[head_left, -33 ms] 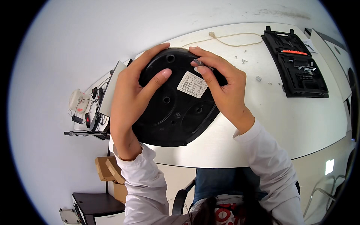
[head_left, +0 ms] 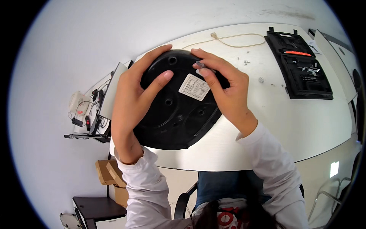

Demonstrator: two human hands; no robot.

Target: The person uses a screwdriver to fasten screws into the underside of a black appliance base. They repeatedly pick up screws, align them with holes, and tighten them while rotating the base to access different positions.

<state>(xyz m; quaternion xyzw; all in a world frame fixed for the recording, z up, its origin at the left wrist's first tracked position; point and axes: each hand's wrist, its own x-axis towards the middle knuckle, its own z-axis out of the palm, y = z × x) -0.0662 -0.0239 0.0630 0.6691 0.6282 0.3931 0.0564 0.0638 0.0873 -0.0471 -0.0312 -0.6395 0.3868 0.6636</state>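
A black plastic appliance base is held tilted above the table's left part, its underside with round screw holes facing me. A white printed label sits on it near my right hand. My left hand is closed round the base's left and far edge, thumb pressed on the underside. At the far right edge, my right hand has a finger over the rim. Its thumb and a fingertip pinch a small grey metal piece close to the label; what exactly it is I cannot make out.
A black tool case lies open at the right with bits inside. Several small screws and a small metal cylinder lie on the white table. A beige power cord runs along the back. Cardboard boxes stand lower left.
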